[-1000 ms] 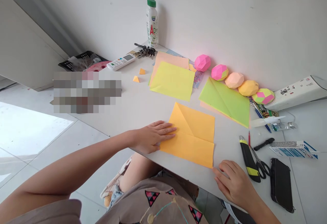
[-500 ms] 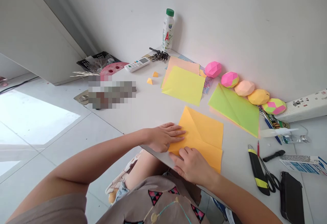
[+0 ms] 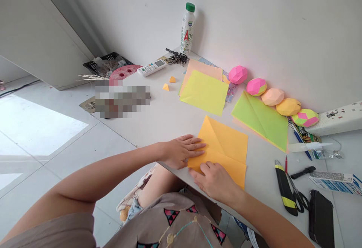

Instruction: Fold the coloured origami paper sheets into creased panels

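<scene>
A creased sheet of orange paper [image 3: 230,142] lies near the table's front edge, one fold line running across it. My left hand [image 3: 182,151] rests flat on its left part, fingers spread and pointing right. Over the near edge, my right hand [image 3: 215,180] has its fingers curled in against the paper, with fingertips by the left corner; the exact grip beneath is hidden. Just beyond the orange sheet lie yellow-green paper [image 3: 205,92] and, to the right, a stack of green paper [image 3: 263,121].
Faceted paper balls [image 3: 273,96] line the wall. At right lie a utility knife [image 3: 285,187], scissors [image 3: 299,199] and a black case [image 3: 321,217]. A bottle [image 3: 187,29], keys [image 3: 177,57], a remote [image 3: 152,68] and two small orange pieces [image 3: 172,79] are farther back.
The view has shifted slightly. My right hand's fingertips sit a touch farther right along the near edge; my left hand stays flat on the orange paper.
</scene>
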### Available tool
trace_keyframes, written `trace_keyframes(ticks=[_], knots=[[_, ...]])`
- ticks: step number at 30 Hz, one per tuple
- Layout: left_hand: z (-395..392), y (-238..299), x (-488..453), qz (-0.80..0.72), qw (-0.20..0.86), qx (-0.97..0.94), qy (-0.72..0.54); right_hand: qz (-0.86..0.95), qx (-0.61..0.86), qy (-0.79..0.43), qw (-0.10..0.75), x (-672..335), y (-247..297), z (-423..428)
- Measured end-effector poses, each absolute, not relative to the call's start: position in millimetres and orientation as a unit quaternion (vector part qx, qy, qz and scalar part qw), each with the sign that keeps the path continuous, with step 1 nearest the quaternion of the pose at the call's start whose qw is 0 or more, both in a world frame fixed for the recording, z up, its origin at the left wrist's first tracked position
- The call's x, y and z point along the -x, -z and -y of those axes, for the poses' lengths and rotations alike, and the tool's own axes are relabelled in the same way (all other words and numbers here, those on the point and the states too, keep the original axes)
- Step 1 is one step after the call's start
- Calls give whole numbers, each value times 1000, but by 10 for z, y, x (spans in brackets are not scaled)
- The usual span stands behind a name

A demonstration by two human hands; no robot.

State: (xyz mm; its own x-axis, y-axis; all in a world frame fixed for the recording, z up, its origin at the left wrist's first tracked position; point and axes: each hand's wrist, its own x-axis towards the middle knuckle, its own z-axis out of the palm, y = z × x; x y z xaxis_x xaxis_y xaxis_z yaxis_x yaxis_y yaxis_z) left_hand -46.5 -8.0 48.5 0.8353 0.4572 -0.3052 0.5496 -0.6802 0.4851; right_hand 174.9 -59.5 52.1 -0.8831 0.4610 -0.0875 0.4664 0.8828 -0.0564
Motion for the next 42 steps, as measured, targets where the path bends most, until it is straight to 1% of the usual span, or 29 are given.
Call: trace_keyframes(ticks=[5, 10, 19, 35, 42], knots=[[80, -511, 463, -275, 297, -910, 87, -969, -244, 44, 12, -1916, -498, 614], [129, -419, 452, -289, 282, -913, 54, -968, -246, 46, 2, -1982, -469, 632], [158, -357, 456, -289, 243, -926, 29, -965, -256, 43, 28, -2174, -479, 641], [158, -361, 468, -285, 242, -926, 46, -957, -277, 45, 71, -2980, -635, 779], [165, -289, 491, -279, 246, -928, 1, -951, -300, 30, 65, -3298, -693, 907]])
